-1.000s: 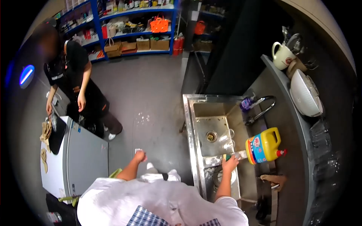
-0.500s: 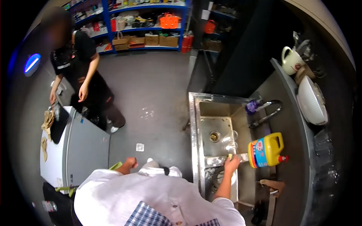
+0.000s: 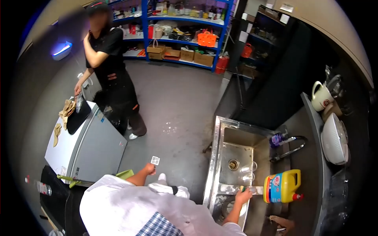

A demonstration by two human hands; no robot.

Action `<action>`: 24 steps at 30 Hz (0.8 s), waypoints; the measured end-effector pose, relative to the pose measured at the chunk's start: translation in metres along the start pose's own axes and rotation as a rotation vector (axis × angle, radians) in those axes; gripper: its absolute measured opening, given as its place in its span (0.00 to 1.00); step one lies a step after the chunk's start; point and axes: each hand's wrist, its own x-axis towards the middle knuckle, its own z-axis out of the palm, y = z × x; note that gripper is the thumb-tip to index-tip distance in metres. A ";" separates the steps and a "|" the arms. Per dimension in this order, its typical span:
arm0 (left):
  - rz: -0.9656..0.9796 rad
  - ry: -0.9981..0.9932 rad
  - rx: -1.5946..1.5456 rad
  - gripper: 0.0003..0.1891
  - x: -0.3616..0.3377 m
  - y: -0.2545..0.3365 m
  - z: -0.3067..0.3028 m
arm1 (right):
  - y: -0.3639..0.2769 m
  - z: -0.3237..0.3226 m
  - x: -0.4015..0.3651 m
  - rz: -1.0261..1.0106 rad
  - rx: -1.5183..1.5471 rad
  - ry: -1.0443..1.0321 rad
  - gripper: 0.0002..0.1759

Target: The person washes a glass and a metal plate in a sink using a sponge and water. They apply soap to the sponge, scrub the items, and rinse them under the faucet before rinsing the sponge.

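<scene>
My right hand is over the strip between the two basins of a steel sink, its fingers closed on a small yellow-and-green sponge. White suds lie on that divider. A clear glass vessel is in the far basin, and round dishware sits in the near one, partly behind my right arm. Just right of my right hand stands a yellow detergent jug with a red cap. My left hand hangs over the floor with its fingers curled and nothing visible in them.
A purple bottle and the faucet stand behind the sink. On the right shelf are a mug and white bowls. Another person stands beside a white chest. Blue shelving lines the back.
My view has tilted upward and shifted left, so the surroundings sit lower and further right. The other person has straightened and raised one arm toward the head. My right hand remains at the divider.
</scene>
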 end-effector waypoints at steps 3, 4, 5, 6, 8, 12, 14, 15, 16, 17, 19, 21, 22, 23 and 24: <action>0.005 0.000 0.016 0.11 -0.001 -0.010 -0.005 | -0.002 -0.011 0.003 0.004 0.071 0.067 0.24; 0.008 0.017 0.016 0.11 0.001 -0.017 -0.017 | -0.007 -0.017 -0.001 0.012 0.101 0.123 0.24; -0.025 0.044 0.005 0.10 0.003 -0.023 -0.030 | -0.002 -0.013 -0.002 -0.009 0.125 0.170 0.24; -0.060 0.064 -0.008 0.10 0.008 -0.033 -0.040 | -0.001 -0.007 -0.005 0.002 0.105 0.151 0.25; -0.125 0.085 0.002 0.10 0.005 -0.042 -0.044 | 0.004 0.005 -0.011 0.022 0.050 0.118 0.27; -0.193 0.091 0.045 0.12 -0.003 -0.049 -0.069 | 0.006 0.005 -0.009 0.050 0.083 0.084 0.25; -0.155 0.023 0.018 0.13 0.015 -0.049 -0.051 | 0.007 0.006 -0.008 0.047 0.050 0.132 0.24; -0.104 -0.021 -0.001 0.13 0.029 -0.039 -0.043 | 0.009 0.017 -0.008 0.071 0.024 0.161 0.23; -0.054 -0.055 -0.017 0.13 0.036 -0.028 -0.048 | 0.001 0.011 -0.010 0.118 -0.031 0.115 0.22; 0.054 -0.123 -0.168 0.13 0.030 -0.003 -0.040 | -0.005 0.013 -0.009 0.108 0.001 0.140 0.22; 0.047 -0.332 -0.461 0.12 -0.017 0.081 -0.023 | -0.012 0.007 -0.016 0.122 0.008 0.160 0.21; 0.054 -0.719 -0.729 0.13 -0.015 0.132 -0.013 | -0.012 0.003 -0.014 0.130 -0.094 0.104 0.22; 0.226 -0.458 -0.212 0.15 -0.053 0.167 -0.002 | -0.021 -0.005 -0.013 0.176 -0.115 0.080 0.24; 0.349 -0.254 0.428 0.17 -0.052 0.182 0.006 | -0.022 -0.007 -0.015 0.190 -0.133 0.066 0.25; 0.543 -0.238 0.912 0.17 -0.032 0.188 0.010 | -0.026 -0.009 -0.013 0.192 -0.144 0.054 0.27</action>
